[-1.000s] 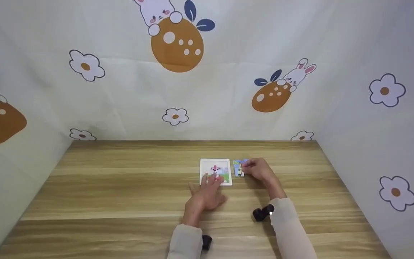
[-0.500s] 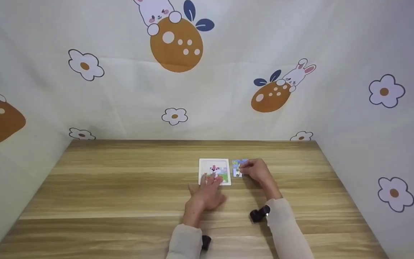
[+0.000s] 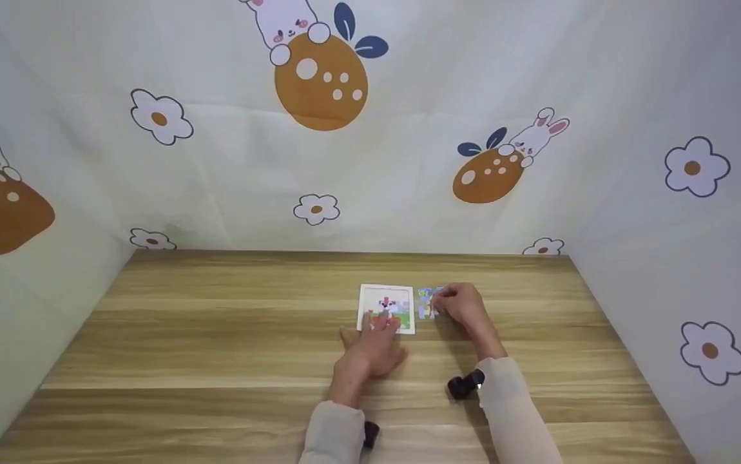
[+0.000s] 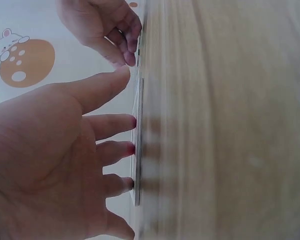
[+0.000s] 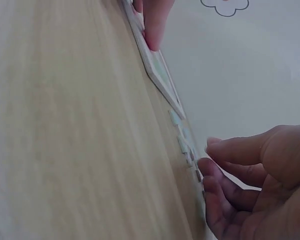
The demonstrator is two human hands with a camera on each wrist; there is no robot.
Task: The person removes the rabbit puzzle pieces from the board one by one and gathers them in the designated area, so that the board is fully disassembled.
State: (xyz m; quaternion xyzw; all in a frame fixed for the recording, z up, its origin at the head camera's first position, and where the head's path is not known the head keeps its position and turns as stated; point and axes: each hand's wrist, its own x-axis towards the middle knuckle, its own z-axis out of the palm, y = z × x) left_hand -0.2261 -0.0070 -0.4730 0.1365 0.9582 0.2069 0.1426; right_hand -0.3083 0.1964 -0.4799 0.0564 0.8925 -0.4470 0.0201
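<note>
A small white-framed picture puzzle [image 3: 386,289] lies flat on the table, its lower part showing a cartoon animal over green. My left hand [image 3: 370,351] rests spread fingertips on the puzzle's near part; in the left wrist view the left hand's fingers [image 4: 115,150] are straight. Right of the frame lie several loose bluish puzzle pieces [image 3: 423,312], close together. My right hand [image 3: 466,303] has its bent fingertips on these pieces. In the right wrist view the thumb and index tip of the right hand [image 5: 255,175] are near each other; whether a piece is between them is hidden.
Wood-grain table [image 3: 216,361] surrounds the puzzle. A pale curtain [image 3: 216,161] printed with rabbits and flowers closes off the back and both sides. Small black devices [image 3: 465,385] sit at both sleeve cuffs.
Under the right fingertips the loose pieces have shifted, with a gap opening between two of them. The left hand stays on the frame, and the head view has moved slightly.
</note>
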